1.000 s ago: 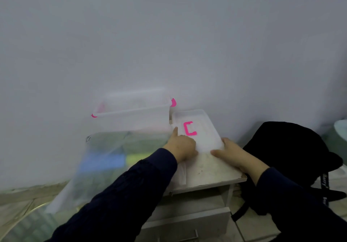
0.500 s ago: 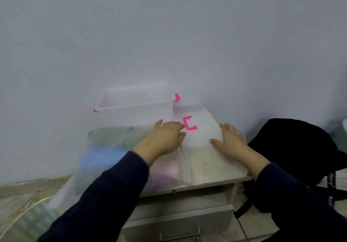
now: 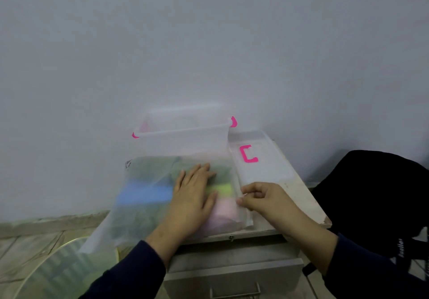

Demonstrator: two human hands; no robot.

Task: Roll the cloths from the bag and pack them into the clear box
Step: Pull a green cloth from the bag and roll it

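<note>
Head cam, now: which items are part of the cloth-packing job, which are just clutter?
Job:
- bag of cloths, left hand flat on it
- right hand pinching the bag's edge
- clear box
- box lid

Clutter:
- black backpack
- cabinet drawer

A bright pink bracket-shaped mark (image 3: 248,153), like a "C", is seen on the clear plastic box lid (image 3: 260,159); white lettering on the black bag's strap (image 3: 401,250) is too blurred to be read
</note>
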